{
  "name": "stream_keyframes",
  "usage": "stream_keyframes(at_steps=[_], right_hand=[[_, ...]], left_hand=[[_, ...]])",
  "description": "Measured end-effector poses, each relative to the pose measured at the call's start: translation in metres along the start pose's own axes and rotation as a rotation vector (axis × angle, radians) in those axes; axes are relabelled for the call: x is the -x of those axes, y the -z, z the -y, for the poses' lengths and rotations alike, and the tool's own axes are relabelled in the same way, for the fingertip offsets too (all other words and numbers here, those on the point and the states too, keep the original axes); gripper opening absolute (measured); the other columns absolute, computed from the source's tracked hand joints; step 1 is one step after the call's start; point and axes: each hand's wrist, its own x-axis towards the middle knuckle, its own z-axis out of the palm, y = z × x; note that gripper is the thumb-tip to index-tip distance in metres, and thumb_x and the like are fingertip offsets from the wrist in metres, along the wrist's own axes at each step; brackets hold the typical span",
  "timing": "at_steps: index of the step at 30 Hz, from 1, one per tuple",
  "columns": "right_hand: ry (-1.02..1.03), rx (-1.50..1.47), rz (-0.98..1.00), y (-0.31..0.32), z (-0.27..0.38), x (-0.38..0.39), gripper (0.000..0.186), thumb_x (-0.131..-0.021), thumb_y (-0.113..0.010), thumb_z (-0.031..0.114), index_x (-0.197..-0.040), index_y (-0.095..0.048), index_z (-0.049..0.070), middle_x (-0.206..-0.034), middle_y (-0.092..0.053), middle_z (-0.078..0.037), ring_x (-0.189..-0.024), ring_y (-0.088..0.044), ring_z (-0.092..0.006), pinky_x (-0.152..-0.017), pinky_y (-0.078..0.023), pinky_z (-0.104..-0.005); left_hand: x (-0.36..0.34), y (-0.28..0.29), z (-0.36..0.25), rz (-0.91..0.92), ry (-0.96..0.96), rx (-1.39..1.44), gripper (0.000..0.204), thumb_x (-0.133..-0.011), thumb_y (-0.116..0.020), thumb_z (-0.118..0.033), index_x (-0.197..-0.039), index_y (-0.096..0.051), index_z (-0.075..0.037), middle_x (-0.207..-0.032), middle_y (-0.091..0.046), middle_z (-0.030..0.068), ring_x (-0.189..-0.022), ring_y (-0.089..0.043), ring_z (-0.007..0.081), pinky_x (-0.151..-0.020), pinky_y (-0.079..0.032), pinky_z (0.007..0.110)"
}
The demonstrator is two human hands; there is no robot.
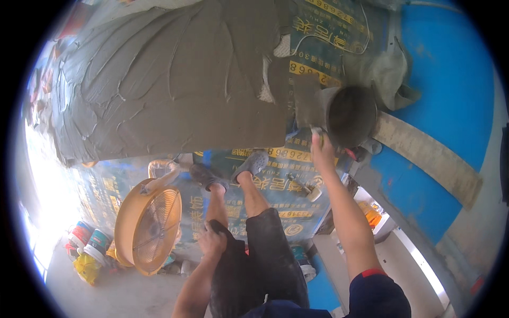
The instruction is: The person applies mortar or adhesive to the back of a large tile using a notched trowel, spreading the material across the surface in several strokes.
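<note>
My right hand (322, 151) is closed on the handle of a plastering trowel, arm stretched forward. The trowel's flat blade (307, 108), coated in grey mortar, stands beside the rim of a dark round bucket (351, 117). The bucket's inside is in shadow, so its contents are hard to make out. Ahead and to the left, a broad surface (175, 79) carries wet grey mortar with curved ridges. Pale bare patches (266, 79) show near its right edge. Down on my dark shorts (275, 249), my left hand (212, 241) rests on the thigh and holds nothing visible.
A yellow drum fan (148, 228) stands at the left. Beyond it are paint buckets (97, 244) and a yellow bag (86, 267). Printed green protective sheeting (286, 183) lies under my feet. At the right, a long mortar-stained board (429, 159) lies over blue sheeting (445, 79).
</note>
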Motion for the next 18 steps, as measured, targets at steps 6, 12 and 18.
stream_keyframes(at_steps=[6,12,18], right_hand=[[0.412,0.412,0.261,0.033,0.005,0.005,0.06,-0.094,-0.057,0.058,-0.121,-0.06,0.004,-0.093,-0.069,-0.027,-0.086,-0.067,-0.0489,-0.075,-0.054,-0.0542],[0.381,0.443,0.116,0.058,0.062,-0.124,0.071,-0.095,-0.053,0.062,-0.126,-0.057,-0.001,-0.098,-0.068,-0.032,-0.096,-0.065,-0.0496,-0.083,-0.052,-0.0543],[0.45,0.28,-0.145,0.062,0.098,-0.193,0.069,-0.096,-0.052,0.063,-0.118,-0.06,-0.002,-0.092,-0.071,-0.024,-0.086,-0.069,-0.0424,-0.074,-0.053,-0.0492]], left_hand=[[0.001,0.012,-0.019,0.112,0.049,0.051,0.074,-0.083,-0.062,-0.029,-0.146,-0.04,0.004,-0.125,-0.057,0.0271,-0.115,-0.059,0.0426,-0.098,-0.047,0.05],[0.004,0.016,-0.034,0.122,0.091,0.047,0.072,-0.083,-0.062,-0.027,-0.144,-0.041,0.004,-0.122,-0.057,0.0287,-0.112,-0.059,0.0431,-0.098,-0.047,0.051],[0.005,-0.001,-0.038,0.09,0.097,0.018,0.075,-0.082,-0.062,-0.028,-0.145,-0.039,0.006,-0.122,-0.057,0.0284,-0.111,-0.059,0.0437,-0.099,-0.047,0.05]])
